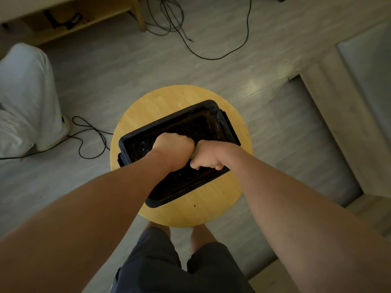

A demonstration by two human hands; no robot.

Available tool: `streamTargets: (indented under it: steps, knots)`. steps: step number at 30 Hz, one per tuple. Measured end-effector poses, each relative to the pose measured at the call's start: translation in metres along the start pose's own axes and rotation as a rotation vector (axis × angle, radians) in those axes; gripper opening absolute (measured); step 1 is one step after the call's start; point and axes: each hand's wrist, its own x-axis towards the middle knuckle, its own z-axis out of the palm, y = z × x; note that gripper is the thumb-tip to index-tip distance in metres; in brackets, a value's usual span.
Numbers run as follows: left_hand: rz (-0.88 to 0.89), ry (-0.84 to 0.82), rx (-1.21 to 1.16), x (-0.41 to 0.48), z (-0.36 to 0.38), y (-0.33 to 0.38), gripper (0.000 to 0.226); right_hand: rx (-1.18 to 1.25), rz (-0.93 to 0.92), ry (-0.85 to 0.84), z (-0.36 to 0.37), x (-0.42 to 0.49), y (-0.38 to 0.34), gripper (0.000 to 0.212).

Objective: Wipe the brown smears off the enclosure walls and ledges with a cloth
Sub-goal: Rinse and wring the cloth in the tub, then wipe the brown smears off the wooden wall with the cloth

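Observation:
A black rectangular tub (229, 127) holding dark water stands on a round wooden stool (148, 108). Both my hands are fisted together above the tub's middle. My left hand (174, 149) and my right hand (208, 155) press against each other, clenched around a pale greenish cloth (193, 155), of which only a sliver shows between the fists. The rest of the cloth is hidden inside my grip. No brown smears or enclosure walls are visible in this view.
Black cables (91, 134) trail over the grey floor at left and at the back (211, 53). A person in white trousers (25, 96) stands at the left. A wooden shelf unit (84, 17) is at the back, a step or ledge (338, 123) on the right.

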Motion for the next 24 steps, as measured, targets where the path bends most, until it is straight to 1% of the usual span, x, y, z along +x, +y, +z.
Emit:
streamTargets:
  steps: [5,8,11,13,14,15,16,17,18,19,20,21,23,24]
  knots:
    - [0.044,-0.018,0.021,-0.007,-0.017,-0.004,0.012,0.046,0.005,-0.020,-0.003,-0.015,-0.005,0.035]
    - [0.079,0.006,0.043,-0.009,-0.030,-0.008,0.010,0.055,0.014,-0.001,-0.008,-0.028,-0.010,0.035]
    - [0.113,0.033,0.067,-0.009,-0.038,-0.012,0.010,0.085,0.006,0.039,-0.011,-0.036,-0.012,0.035]
    - [0.072,-0.015,0.022,-0.007,-0.039,-0.015,0.015,0.116,-0.041,0.133,-0.004,-0.036,-0.012,0.034]
    - [0.021,-0.081,-0.052,-0.006,-0.039,-0.017,0.020,0.134,-0.078,0.210,0.004,-0.034,-0.010,0.030]
    - [-0.044,-0.160,-0.156,-0.005,-0.038,-0.019,0.031,0.156,-0.105,0.280,0.011,-0.030,-0.008,0.020]
    - [-0.103,-0.249,-0.261,-0.006,-0.037,-0.020,0.048,0.201,-0.122,0.313,0.020,-0.029,-0.005,0.016]
    - [-0.163,-0.329,-0.357,-0.007,-0.035,-0.022,0.065,0.262,-0.130,0.305,0.026,-0.026,-0.001,0.033]
    - [-0.219,-0.394,-0.446,-0.010,-0.033,-0.023,0.076,0.352,-0.138,0.277,0.031,-0.027,0.004,0.054]
    - [-0.272,-0.438,-0.534,-0.014,-0.032,-0.020,0.082,0.465,-0.150,0.266,0.034,-0.029,0.011,0.069]
    - [-0.324,-0.465,-0.630,-0.016,-0.032,-0.016,0.084,0.575,-0.164,0.275,0.036,-0.034,0.019,0.073]
    - [-0.374,-0.474,-0.738,-0.019,-0.031,-0.012,0.084,0.674,-0.170,0.296,0.036,-0.038,0.027,0.070]
    - [-0.435,-0.458,-0.926,-0.021,-0.035,0.007,0.084,0.847,-0.167,0.361,0.036,-0.049,0.051,0.050]
    - [-0.436,-0.442,-0.994,-0.020,-0.037,0.017,0.082,0.923,-0.169,0.389,0.037,-0.056,0.062,0.039]
